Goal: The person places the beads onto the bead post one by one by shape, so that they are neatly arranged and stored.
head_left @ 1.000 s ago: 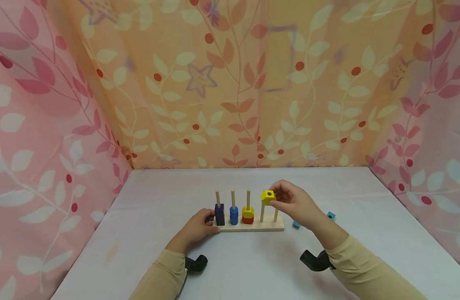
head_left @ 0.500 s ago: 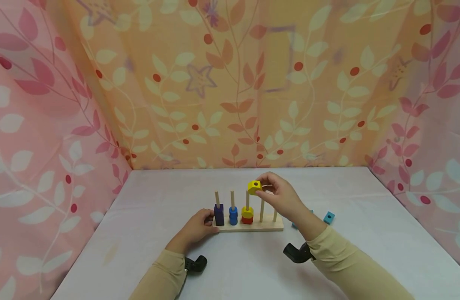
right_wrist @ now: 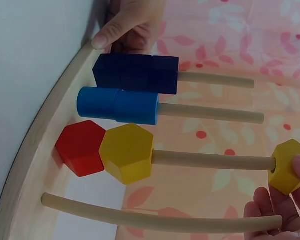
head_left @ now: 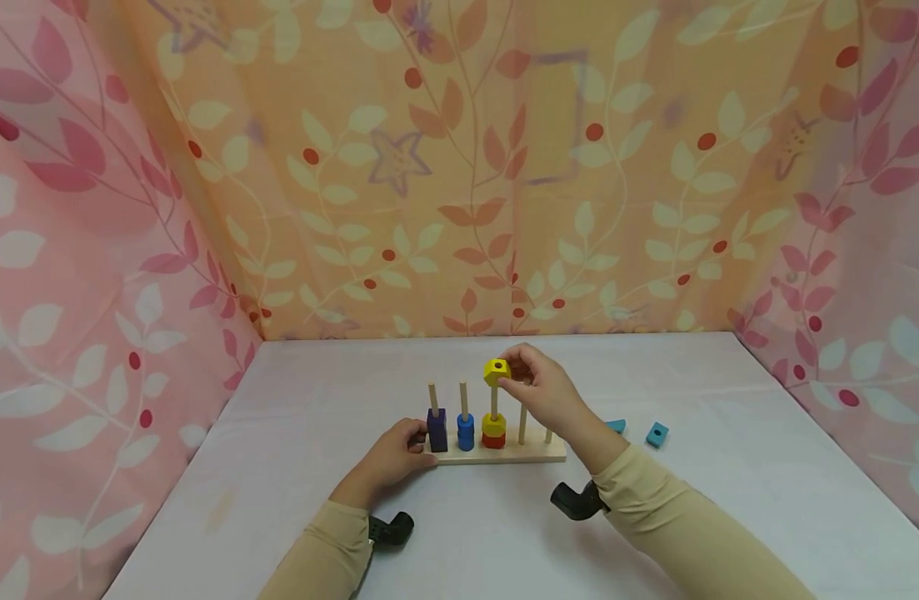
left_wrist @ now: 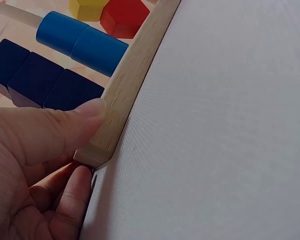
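Note:
My right hand (head_left: 545,396) pinches a yellow hexagonal block (head_left: 496,372) between thumb and fingers, at the top of the third peg from the left. In the right wrist view, that peg's tip (right_wrist: 270,163) is right at the block's hole. Lower on the same peg sit another yellow block (right_wrist: 127,155) and a red block (right_wrist: 80,150). My left hand (head_left: 394,450) grips the left end of the wooden peg stacker (head_left: 504,457), thumb on its edge. Dark purple square blocks (head_left: 437,432) fill part of the first peg, and blue cylinders (head_left: 466,433) the second.
The fourth peg (right_wrist: 160,219) is bare and stands close by my right fingers. Right of the stacker, a light blue block (head_left: 657,434) lies on the white-covered table (head_left: 279,400), and another blue piece (head_left: 616,426) is partly hidden by my right wrist. Patterned curtains surround the table.
My right hand has carried the yellow block leftward, from over the fourth peg to the third peg's top. The left hand stays on the stacker's end.

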`<state>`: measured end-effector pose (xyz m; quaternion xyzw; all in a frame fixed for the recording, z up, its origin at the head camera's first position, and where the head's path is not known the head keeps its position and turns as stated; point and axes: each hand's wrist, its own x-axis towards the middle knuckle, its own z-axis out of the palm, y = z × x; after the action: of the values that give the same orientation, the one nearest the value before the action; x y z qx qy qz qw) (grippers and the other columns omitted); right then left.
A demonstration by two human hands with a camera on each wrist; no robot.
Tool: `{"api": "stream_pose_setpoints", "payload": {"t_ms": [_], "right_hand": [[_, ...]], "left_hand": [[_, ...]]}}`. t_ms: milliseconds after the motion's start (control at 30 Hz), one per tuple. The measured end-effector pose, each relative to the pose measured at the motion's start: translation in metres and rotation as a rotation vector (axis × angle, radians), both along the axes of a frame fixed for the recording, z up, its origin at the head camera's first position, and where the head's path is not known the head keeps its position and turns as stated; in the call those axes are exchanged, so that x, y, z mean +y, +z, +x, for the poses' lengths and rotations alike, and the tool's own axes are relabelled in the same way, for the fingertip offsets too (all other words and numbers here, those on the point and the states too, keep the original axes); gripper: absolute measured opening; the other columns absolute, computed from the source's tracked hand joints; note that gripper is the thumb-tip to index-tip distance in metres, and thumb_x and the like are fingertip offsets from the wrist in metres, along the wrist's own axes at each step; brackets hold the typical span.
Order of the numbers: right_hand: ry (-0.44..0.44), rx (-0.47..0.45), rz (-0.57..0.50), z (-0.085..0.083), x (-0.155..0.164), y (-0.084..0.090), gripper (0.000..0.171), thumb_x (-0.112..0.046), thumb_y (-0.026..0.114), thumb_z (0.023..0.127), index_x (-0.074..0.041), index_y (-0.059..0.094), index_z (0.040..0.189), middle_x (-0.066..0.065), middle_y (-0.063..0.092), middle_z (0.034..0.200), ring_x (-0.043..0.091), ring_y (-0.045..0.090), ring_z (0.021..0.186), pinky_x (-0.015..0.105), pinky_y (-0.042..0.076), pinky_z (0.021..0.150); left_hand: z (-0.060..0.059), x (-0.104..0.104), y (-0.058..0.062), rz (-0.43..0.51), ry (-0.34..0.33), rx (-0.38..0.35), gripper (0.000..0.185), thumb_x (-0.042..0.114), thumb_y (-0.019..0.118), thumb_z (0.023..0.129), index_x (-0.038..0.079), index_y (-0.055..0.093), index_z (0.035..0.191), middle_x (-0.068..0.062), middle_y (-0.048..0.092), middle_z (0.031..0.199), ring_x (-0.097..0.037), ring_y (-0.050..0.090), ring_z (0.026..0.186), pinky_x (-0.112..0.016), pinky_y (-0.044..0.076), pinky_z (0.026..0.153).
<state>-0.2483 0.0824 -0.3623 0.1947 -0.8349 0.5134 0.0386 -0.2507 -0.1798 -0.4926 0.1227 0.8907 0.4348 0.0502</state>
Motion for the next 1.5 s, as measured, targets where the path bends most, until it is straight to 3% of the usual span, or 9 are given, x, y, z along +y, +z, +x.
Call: {"api": "stream_pose_setpoints", "payload": {"t_ms": [367, 667, 933, 1167, 1500], "right_hand": [[-0.025, -0.100, 0.001, 0.000, -0.004, -0.010, 0.023, -0.012, 0.064, 0.086, -0.012, 0.055, 0.107, 0.004, 0.057, 0.100, 0.019, 0.055, 0.089, 0.032, 0.050, 0.083], [-0.050, -0.120, -0.059, 0.000, -0.005, -0.024, 0.052, -0.009, 0.066, 0.084, -0.014, 0.039, 0.128, 0.005, 0.059, 0.100, 0.018, 0.056, 0.088, 0.030, 0.051, 0.080], [-0.076, -0.166, -0.078, -0.002, -0.005, -0.032, 0.031, -0.010, 0.066, 0.084, -0.011, 0.052, 0.111, 0.005, 0.056, 0.100, 0.020, 0.055, 0.088, 0.029, 0.051, 0.080], [-0.107, -0.201, -0.117, -0.002, -0.007, -0.044, 0.053, -0.005, 0.068, 0.081, -0.013, 0.040, 0.126, 0.006, 0.058, 0.100, 0.019, 0.057, 0.087, 0.031, 0.051, 0.081], [-0.153, -0.247, -0.137, -0.002, -0.010, -0.064, 0.042, -0.002, 0.068, 0.080, -0.009, 0.048, 0.116, 0.008, 0.057, 0.098, 0.019, 0.056, 0.087, 0.032, 0.050, 0.084]], "left_hand": [[-0.001, 0.000, 0.000, 0.018, -0.013, 0.005, 0.049, 0.013, 0.075, 0.075, 0.000, 0.053, 0.116, -0.009, 0.052, 0.109, -0.021, 0.052, 0.101, -0.038, 0.045, 0.091], [-0.001, 0.000, -0.002, 0.018, -0.017, 0.019, 0.048, 0.013, 0.075, 0.074, 0.000, 0.054, 0.115, -0.008, 0.053, 0.107, -0.021, 0.052, 0.100, -0.037, 0.046, 0.090], [-0.001, -0.001, -0.002, 0.012, -0.011, 0.010, 0.050, 0.015, 0.075, 0.074, 0.000, 0.053, 0.116, -0.008, 0.053, 0.107, -0.021, 0.052, 0.100, -0.038, 0.046, 0.090], [-0.003, -0.001, -0.003, 0.010, -0.016, 0.013, 0.050, 0.016, 0.075, 0.074, 0.000, 0.053, 0.116, -0.007, 0.052, 0.106, -0.020, 0.052, 0.099, -0.038, 0.046, 0.089], [-0.002, 0.000, -0.001, 0.004, -0.012, 0.011, 0.049, 0.015, 0.075, 0.074, 0.001, 0.054, 0.116, -0.007, 0.052, 0.107, -0.020, 0.051, 0.100, -0.037, 0.046, 0.089]]}}
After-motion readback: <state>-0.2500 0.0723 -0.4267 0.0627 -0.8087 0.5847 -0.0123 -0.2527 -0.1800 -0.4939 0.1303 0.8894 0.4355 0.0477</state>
